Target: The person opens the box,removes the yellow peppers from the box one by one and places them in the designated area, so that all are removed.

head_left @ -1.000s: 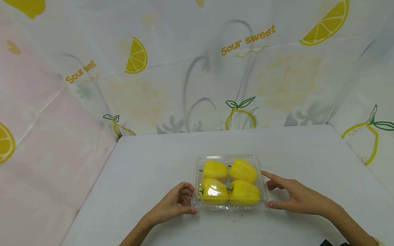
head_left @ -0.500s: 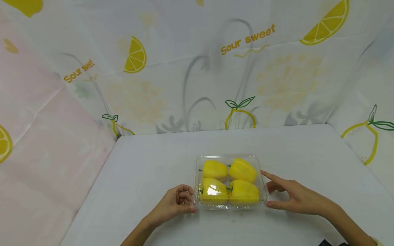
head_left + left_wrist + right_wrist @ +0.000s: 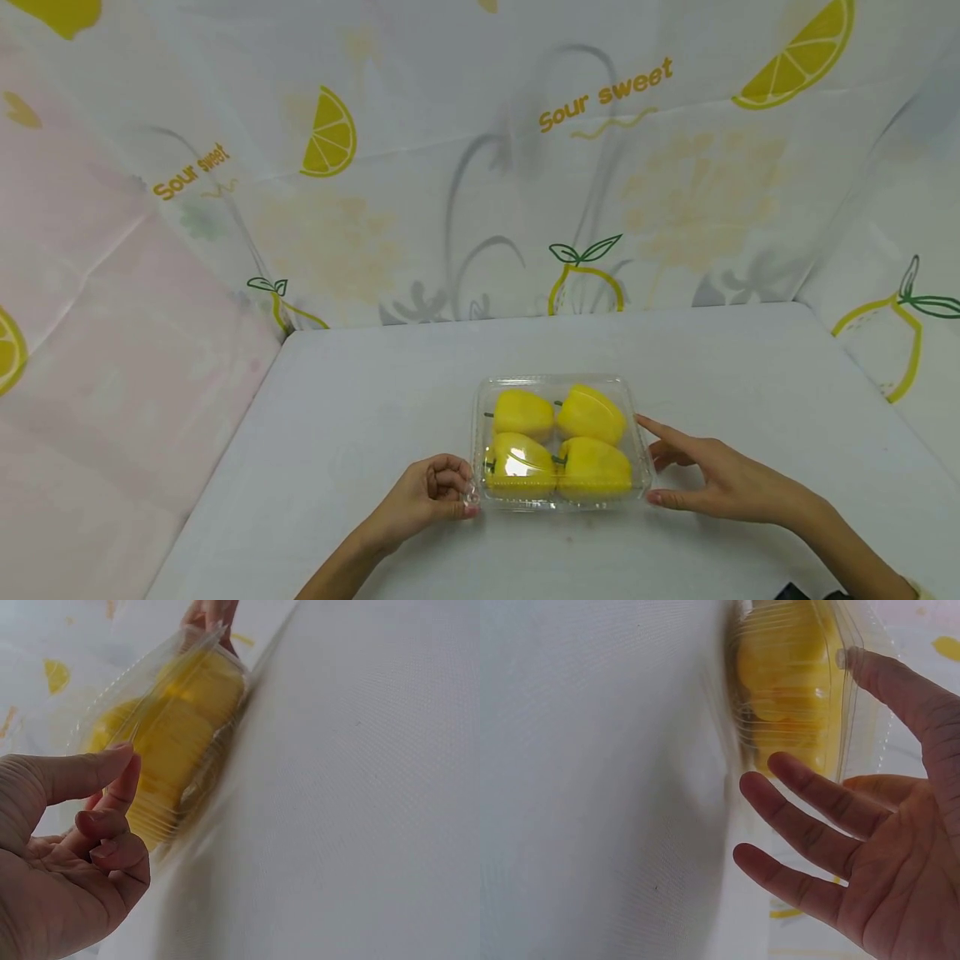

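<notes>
So on the left, the left hand (image 3: 423, 498) has thumb and index finger pinched at the near left corner of the clear plastic box (image 3: 555, 505), other fingers curled in loosely. That's a decent spot imo: the rim gives you a flat lip to grab.

The box itself sits on the tabletop (image 3: 360, 400) between both hands, lid down over four yellow peppers (image 3: 521, 468). Looks like thin plastic, so I'd guess it's light and springy, kinda slick on the smooth walls, and likely to crease or crack if you squeeze hard. Peppers could roll around if it tips; can't tell if they're real or fake, so the weight's a guess.

Over on the right, the right hand (image 3: 727, 479) has its fingers spread, with the thumb at the near right corner and index fingertip against the right side. For lifting, I'd support the base from both ends rather than trust the lid.
</notes>
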Motion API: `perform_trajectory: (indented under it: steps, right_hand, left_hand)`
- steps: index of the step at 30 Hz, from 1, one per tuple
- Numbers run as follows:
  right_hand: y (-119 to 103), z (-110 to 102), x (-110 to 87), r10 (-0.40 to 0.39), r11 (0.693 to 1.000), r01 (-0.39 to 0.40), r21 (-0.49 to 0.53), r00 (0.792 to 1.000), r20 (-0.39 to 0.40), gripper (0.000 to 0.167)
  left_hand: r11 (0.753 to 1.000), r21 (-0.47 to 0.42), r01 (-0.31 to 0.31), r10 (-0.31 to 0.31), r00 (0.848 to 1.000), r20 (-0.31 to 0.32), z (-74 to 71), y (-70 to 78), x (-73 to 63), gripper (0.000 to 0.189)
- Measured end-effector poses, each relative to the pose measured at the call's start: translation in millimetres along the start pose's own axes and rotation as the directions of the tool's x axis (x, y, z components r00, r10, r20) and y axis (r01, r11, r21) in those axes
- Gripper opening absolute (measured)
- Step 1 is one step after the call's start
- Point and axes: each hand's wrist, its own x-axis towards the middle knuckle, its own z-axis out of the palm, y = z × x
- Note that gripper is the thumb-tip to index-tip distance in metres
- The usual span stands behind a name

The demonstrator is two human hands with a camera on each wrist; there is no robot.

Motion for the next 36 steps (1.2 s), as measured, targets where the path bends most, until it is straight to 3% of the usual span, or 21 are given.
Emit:
perform_trajectory:
  steps: [11,18,24,36]
  right_hand:
    - [-0.9,1.3,-0.3,0.029,0.999,-0.029,0.036,1.000,0.009,0.085]
    - [-6.4,-1.5,-2.8,0.063,0.994,-0.067,-0.083,0.997,-0.049,0.083]
    - [-5.1,2.7,-9.0,-0.044,0.990,0.021,-0.139,0.986,-0.161,0.073]
    - [-8.4,12.2,-12.7,-0.245,0.959,0.189,-0.214,0.928,-0.281,0.047]
  left_hand:
    - [0.999,-0.034,0.043,-0.044,0.998,-0.045,1.1,-1.7,-0.9,0.032]
    - [0.998,0.037,0.041,-0.039,0.998,-0.053,3.6,2.7,-2.4,0.033]
    - [0.998,0.055,0.039,-0.036,0.998,-0.057,3.2,3.1,-2.8,0.033]
    - [0.997,0.057,0.044,-0.041,0.998,-0.053,2.3,2.7,-1.1,0.034]
